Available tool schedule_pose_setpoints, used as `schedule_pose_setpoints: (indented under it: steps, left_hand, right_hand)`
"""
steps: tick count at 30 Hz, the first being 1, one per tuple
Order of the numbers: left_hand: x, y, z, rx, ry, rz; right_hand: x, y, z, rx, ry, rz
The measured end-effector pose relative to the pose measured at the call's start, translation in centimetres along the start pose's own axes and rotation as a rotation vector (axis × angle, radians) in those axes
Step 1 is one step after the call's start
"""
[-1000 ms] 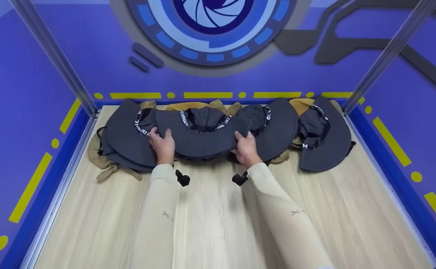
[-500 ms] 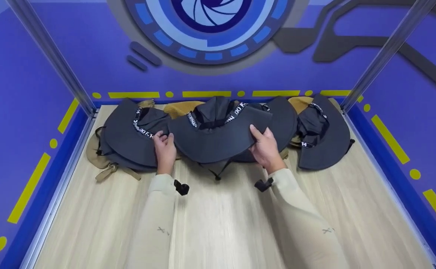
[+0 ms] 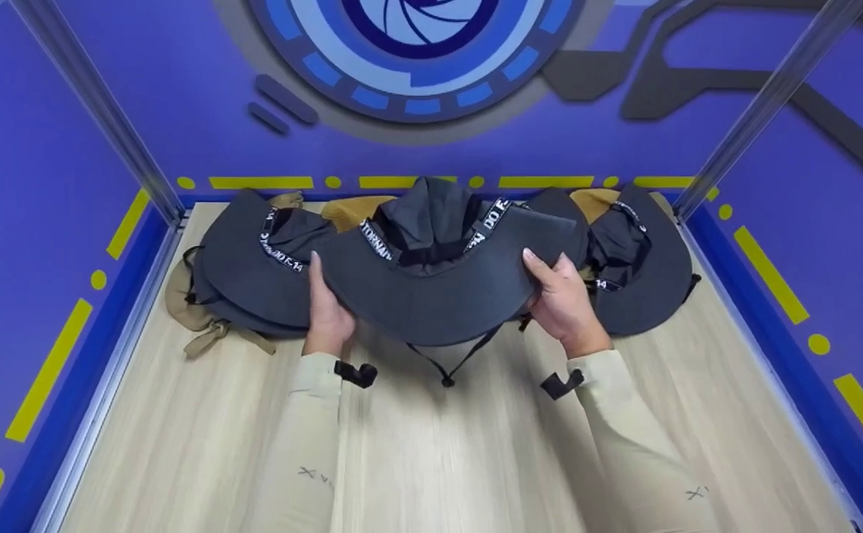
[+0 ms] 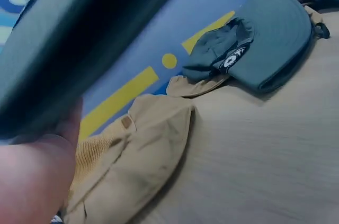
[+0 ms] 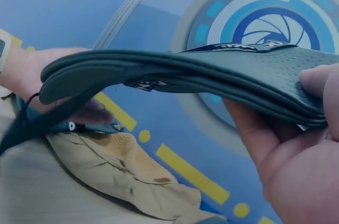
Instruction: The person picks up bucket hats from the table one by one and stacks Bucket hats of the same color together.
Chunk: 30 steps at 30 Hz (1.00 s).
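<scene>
Both hands are at one soft dark hat (image 3: 431,285), up over the wood table (image 3: 417,459): the left hand (image 3: 328,309), nearly straight, touches its smooth, curvy brim (image 3: 446,318); the right hand (image 3: 565,305) pinches it, thumb on top. Floppy hats (image 3: 243,274) lie piled at the left, with a knotted tan strap (image 3: 212,337). Bumpy yellow cloth (image 3: 354,213) pokes out behind. Far right lies a crinkled hat (image 3: 616,244) with a half-moon brim (image 3: 668,289).

Blue wall (image 3: 180,81), seemingly wooden table (image 3: 431,459).
</scene>
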<state>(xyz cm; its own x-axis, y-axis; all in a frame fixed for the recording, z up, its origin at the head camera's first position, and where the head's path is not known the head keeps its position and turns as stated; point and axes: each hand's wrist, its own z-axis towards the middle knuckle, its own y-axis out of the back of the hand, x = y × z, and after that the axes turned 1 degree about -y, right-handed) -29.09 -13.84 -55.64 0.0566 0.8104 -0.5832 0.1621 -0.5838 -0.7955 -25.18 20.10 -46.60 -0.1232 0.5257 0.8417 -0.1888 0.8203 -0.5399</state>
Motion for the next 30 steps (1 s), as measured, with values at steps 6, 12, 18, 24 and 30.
schedule_pose_setpoints:
  steps: [6, 12, 18, 24, 30]
  left_hand:
    - [-1.3, -0.4, -1.1, -0.023, -0.059, 0.000]
    - [-2.4, -0.1, -2.1, 0.012, -0.138, 0.030]
    - [-3.7, 0.5, -2.8, 0.000, -0.164, 0.110]
    - [-5.8, 0.9, -3.3, 0.065, -0.246, 0.200]
    - [-8.8, 1.2, -4.1, 0.084, -0.308, 0.420]
  right_hand:
    - [0.4, 0.8, -0.6, 0.010, -0.031, -0.084]
    - [0.1, 1.1, -0.5, -0.011, -0.042, -0.139]
    - [-0.3, 0.6, 0.0, -0.071, -0.051, -0.233]
    - [0.2, -0.3, 0.4, -0.035, -0.022, -0.430]
    - [1.1, -0.6, 0.5, 0.010, 0.035, -0.658]
